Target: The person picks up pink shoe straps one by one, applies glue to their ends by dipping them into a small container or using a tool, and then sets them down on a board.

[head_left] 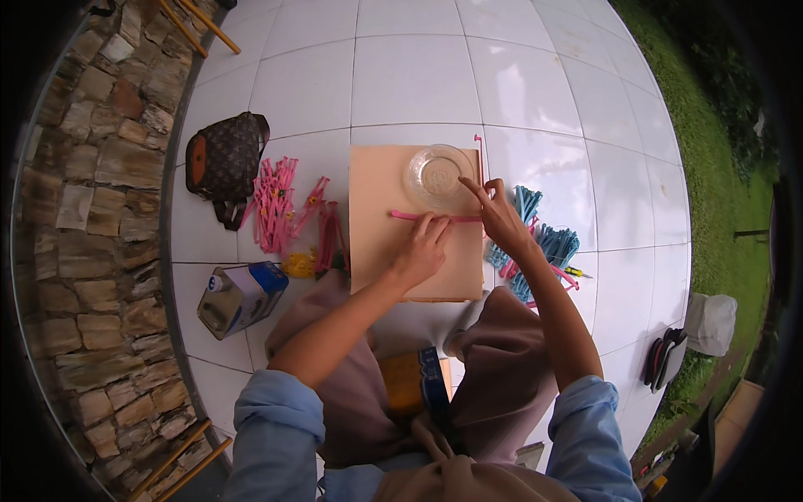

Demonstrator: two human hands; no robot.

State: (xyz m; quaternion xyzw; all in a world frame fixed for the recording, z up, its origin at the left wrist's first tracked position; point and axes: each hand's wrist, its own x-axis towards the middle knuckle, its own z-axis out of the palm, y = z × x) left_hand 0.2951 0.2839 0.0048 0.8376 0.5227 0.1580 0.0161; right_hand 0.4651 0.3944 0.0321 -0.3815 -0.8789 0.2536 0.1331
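A long pink plastic strip lies across a cardboard board in front of me. My left hand presses it down, fingertips bent onto the strip. My right hand is at the board's right edge. Its index finger reaches to the rim of a clear glass bowl, while the other fingers are curled. From these curled fingers a thin pink strip with a hooked end points away from me; the grip itself is partly hidden.
Left are pink strips, small yellow pieces, a brown patterned bag and a metal can. Bundles of blue-green strips and a yellow-handled tool lie right. A stone wall borders the tiled floor.
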